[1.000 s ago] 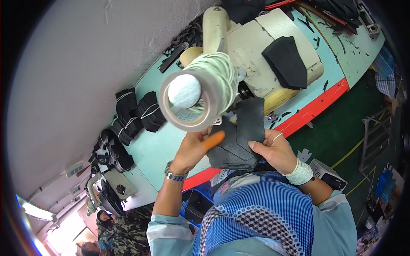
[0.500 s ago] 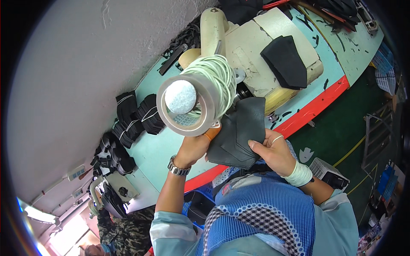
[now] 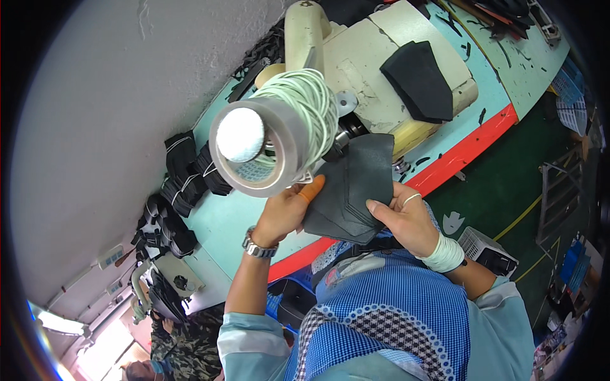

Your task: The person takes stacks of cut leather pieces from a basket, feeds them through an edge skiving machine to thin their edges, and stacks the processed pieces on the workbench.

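Note:
In front of my body, between both hands, is a fanned stack of black flat cut pieces (image 3: 359, 184), leather-like and smooth. My right hand (image 3: 410, 222) grips its right side, thumb on top and fingers beneath; white bands circle that wrist and one finger. At the left edge my left hand (image 3: 286, 209) pinches the pieces, an orange cover on its thumb and a metal watch at the wrist. The stack's far end reaches close to the metal working parts of a cream machine (image 3: 356, 76). A tape roll (image 3: 289, 146) with pale green elastic bands (image 3: 311, 101) partly blocks the view there.
Another black stack (image 3: 419, 82) lies on the machine's top. Tied black bundles (image 3: 187, 165) sit along the wall on the pale green table (image 3: 222, 241), which has a red front edge (image 3: 464, 155). A white basket (image 3: 480, 247) stands on the floor. Another person (image 3: 187, 346) is at lower left.
The view has shifted slightly, with the tape roll and machine now farther left and up in the picture. Both hands keep hold of the black pieces, and more of my left thumb shows.

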A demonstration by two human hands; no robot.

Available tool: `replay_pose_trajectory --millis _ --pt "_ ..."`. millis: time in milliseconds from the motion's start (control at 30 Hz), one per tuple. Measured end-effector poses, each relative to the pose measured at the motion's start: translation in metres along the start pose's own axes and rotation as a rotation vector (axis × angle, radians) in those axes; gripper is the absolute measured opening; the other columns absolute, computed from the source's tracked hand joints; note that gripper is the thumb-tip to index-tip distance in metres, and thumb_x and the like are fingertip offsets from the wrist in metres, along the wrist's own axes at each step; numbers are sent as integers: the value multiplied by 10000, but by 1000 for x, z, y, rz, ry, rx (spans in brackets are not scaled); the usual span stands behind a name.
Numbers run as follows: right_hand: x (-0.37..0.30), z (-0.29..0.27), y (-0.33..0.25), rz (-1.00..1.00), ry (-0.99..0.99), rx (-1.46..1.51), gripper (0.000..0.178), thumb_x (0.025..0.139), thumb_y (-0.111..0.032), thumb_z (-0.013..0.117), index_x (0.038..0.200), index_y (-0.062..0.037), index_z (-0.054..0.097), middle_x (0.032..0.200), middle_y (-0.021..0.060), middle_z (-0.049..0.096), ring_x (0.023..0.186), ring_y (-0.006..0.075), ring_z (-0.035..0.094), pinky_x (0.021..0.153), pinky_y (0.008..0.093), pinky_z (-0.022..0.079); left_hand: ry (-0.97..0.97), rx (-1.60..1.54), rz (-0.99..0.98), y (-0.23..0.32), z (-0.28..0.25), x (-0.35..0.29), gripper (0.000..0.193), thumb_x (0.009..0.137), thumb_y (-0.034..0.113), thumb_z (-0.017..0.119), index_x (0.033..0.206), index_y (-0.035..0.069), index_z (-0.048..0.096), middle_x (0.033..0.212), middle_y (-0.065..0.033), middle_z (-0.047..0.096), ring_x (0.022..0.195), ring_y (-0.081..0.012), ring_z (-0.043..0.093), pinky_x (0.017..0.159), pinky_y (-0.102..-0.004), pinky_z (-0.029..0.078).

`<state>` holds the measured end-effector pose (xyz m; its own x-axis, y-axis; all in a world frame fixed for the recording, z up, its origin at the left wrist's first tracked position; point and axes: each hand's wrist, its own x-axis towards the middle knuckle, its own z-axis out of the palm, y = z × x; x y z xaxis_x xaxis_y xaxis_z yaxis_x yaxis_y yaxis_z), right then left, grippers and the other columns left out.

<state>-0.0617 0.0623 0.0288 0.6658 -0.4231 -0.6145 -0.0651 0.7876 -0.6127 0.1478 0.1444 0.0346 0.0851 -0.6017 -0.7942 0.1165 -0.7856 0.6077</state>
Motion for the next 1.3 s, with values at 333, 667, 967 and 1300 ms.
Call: replay_pose_trajectory --millis 333,667,967,1300 --pt "0 -1 3 -66 47 -6 259 855 21 518 1105 81 487 1008 125 611 878 126 601 755 242 496 -64 -213 -20 -4 4 -6 329 947 229 480 1025 -90 506 718 -120 625 529 -202 629 428 -270 526" --pt "-2 -3 1 -81 80 10 270 844 39 521 1107 87 486 1014 133 610 902 137 600 778 242 496 -72 -390 -18 -3 8 -8 327 965 195 439 1017 -114 532 826 -158 640 632 -238 668 565 -303 583" --pt "-4 0 -9 -81 92 16 297 832 52 518 1122 101 479 1035 148 603 930 152 597 810 265 496 118 -208 156 -3 22 11 346 967 213 423 1008 -112 535 806 -160 646 640 -228 665 562 -298 576" --pt "-10 -2 -7 -787 234 -892 404 768 44 515 1162 43 426 1029 228 493 942 372 532 820 401 446 -180 222 361 24 85 -10 806 932 539 316 1316 -158 190 1197 -264 496 1151 -334 489 936 -352 399"
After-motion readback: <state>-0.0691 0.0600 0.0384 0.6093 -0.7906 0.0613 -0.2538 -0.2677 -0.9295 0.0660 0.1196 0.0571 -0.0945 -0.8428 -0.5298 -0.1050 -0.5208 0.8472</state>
